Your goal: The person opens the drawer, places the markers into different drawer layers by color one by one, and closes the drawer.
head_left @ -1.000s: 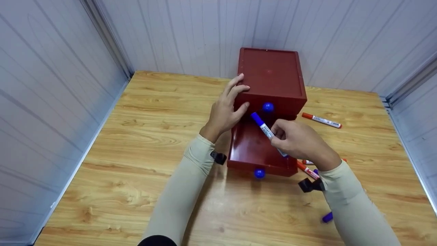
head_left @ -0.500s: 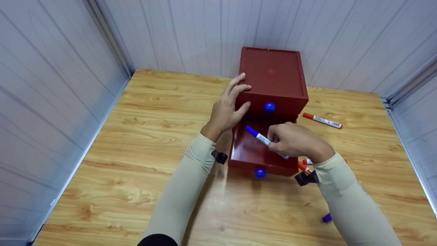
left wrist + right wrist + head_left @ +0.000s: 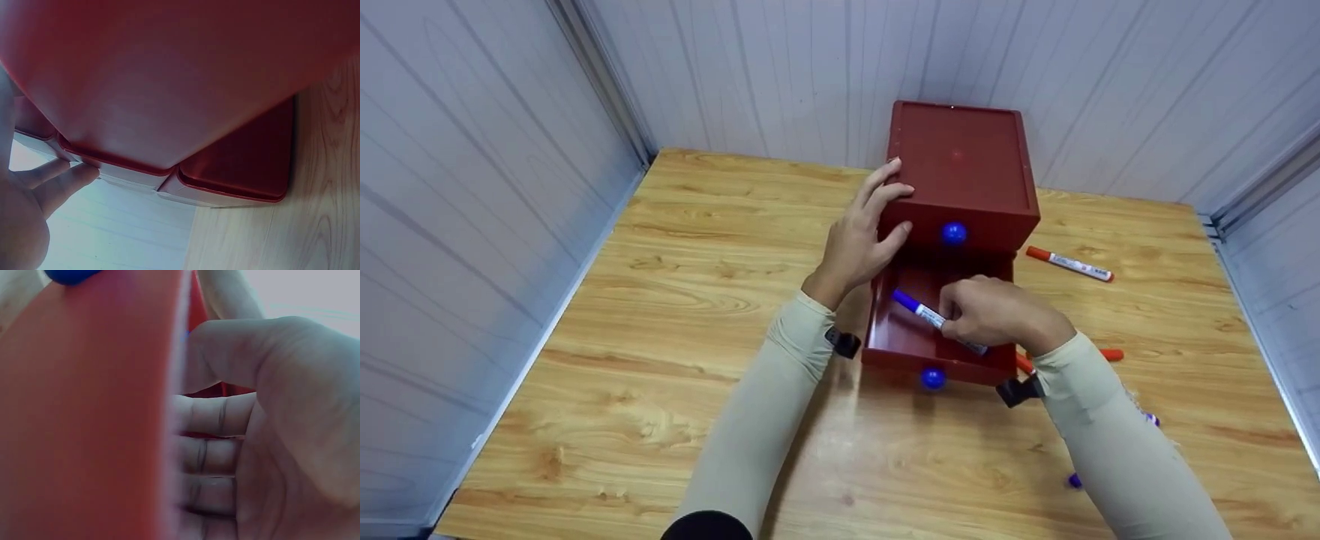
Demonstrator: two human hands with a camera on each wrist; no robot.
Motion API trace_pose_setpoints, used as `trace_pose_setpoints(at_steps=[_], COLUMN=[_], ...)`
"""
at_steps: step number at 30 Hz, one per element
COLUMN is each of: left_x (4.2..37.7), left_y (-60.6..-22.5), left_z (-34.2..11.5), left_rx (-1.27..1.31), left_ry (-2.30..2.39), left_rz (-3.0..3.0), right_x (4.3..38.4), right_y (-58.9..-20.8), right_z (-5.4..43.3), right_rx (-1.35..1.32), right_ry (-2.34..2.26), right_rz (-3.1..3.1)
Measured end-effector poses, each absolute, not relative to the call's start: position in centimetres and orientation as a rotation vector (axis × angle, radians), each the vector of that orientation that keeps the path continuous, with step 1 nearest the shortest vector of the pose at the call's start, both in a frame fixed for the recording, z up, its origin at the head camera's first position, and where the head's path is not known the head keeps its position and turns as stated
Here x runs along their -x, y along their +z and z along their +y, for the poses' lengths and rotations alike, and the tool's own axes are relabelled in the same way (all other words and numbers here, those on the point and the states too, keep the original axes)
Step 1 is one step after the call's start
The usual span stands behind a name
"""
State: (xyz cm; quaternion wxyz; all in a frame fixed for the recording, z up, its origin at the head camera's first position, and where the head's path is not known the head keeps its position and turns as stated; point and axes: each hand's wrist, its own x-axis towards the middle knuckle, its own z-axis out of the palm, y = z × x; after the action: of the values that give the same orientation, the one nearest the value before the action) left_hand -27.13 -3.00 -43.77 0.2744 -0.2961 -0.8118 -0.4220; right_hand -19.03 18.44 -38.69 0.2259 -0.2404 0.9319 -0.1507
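A dark red drawer cabinet (image 3: 960, 161) stands at the back, its upper drawer closed and its lower drawer (image 3: 885, 341) pulled out. My left hand (image 3: 851, 251) rests on the cabinet's left front corner, fingers along the top edge and thumb at the front. In the left wrist view, fingers (image 3: 70, 183) of that hand lie nearly straight against the red side. Over the open drawer, my right hand (image 3: 997, 311) pinches a blue-capped marker (image 3: 928, 316), tilted with its cap to the far left. The drawer front (image 3: 84, 410) hides the fingertips in the right wrist view.
An orange-capped marker (image 3: 1069, 264) lies right of the cabinet. Beside the drawer, partly behind my right arm, are orange markers (image 3: 1112, 354) and purple-capped ones (image 3: 1075, 481). Blue ball knobs (image 3: 933, 379) stick out from the drawer fronts. White panels (image 3: 780, 82) wall in the wooden table (image 3: 660, 315).
My right hand has moved down and slightly left, bringing the marker from in front of the upper drawer into the lower one and tilting it flatter. The left hand has stayed put.
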Motion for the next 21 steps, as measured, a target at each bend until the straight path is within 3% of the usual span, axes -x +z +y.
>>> trace_pose_setpoints(at_steps=[21], left_x=[26.8], left_y=[-43.8], left_z=[-3.1], left_rx=[0.804], left_ry=[-1.147], left_rz=[-2.173], right_x=[18.9], right_y=[-39.9], right_z=[18.0], right_rx=[0.613], right_ry=[-0.405], right_rz=[2.516])
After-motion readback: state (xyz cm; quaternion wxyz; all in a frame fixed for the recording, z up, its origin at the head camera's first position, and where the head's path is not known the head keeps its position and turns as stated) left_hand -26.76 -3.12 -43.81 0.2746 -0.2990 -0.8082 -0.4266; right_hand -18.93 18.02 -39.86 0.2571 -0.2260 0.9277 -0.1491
